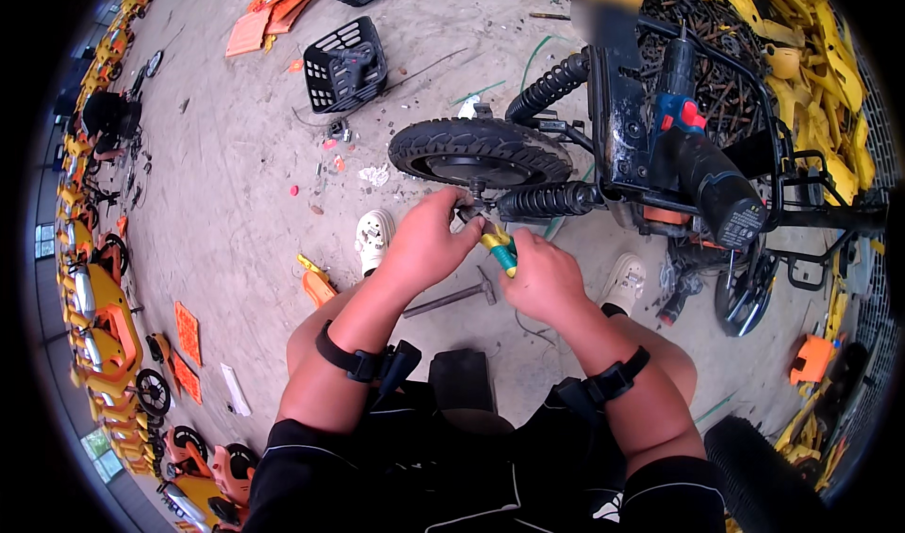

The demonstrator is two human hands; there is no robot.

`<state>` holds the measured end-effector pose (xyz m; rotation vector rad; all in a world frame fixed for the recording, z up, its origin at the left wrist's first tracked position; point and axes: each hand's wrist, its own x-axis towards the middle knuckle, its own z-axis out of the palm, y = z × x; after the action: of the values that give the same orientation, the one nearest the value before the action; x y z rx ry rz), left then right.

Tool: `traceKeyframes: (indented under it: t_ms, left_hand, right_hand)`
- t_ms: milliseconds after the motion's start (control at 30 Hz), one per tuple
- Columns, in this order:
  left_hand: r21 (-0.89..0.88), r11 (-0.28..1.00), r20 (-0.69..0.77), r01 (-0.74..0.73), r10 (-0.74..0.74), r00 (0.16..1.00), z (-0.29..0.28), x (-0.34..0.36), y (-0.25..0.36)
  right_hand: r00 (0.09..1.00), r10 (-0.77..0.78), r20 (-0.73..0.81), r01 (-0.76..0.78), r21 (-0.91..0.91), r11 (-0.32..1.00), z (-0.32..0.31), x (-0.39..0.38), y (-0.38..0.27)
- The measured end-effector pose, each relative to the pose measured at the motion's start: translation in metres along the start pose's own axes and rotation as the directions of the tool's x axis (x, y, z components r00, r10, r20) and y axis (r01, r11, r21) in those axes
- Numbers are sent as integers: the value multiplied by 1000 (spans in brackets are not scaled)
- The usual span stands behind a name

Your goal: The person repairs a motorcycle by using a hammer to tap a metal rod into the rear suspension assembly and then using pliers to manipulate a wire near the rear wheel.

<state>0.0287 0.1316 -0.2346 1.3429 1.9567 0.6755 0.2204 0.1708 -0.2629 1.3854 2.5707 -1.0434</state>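
My right hand (pixel 545 277) is closed round pliers with green and yellow handles (pixel 500 250), their jaws hidden at my left fingers. My left hand (pixel 436 236) pinches a small dark piece at the axle end of a black-tyred wheel (pixel 481 153); I cannot make out what it is. This wheel belongs to a stripped scooter frame (pixel 617 128) lying in front of me. One black coil shock absorber (pixel 547 200) runs just beyond my hands, and a second shock absorber (pixel 556 85) sits past the wheel.
A cordless power tool (pixel 721 189) rests on the frame. Between my feet lies a hammer (pixel 457 297). Further off are a black basket (pixel 345 65), orange panels (pixel 283 5), and a heap of dark metal parts (pixel 721 76) beside yellow panels (pixel 830 99). Scooters (pixel 108 326) line the left.
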Motion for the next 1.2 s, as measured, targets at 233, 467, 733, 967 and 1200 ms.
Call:
traceKeyframes:
  t_ms: [233,467,733,967,1200]
  left_hand:
    - [69,996,-39,-50,52,998,4,-4,-11]
    - [23,999,-74,-40,42,996,1,-6,2]
    - [-323,941,698,-103,310,646,-24,-24,30]
    - [-857,91,-478,-507,-508,716,-117,26,-12]
    - [-988,142,-10,57,-434,901,-64,10,-40]
  right_hand:
    - [998,-57,40,56,12,998,-2,-8,-10]
    - [946,65,317,-57,-36,998,-18,-12,-11]
    - [875,43,482,-50,1,999,1,-17,5]
    - [864,134,485,-129,-43,991,-5,-16,0]
    - [851,118,512,-115,-38,993,3,-18,4]
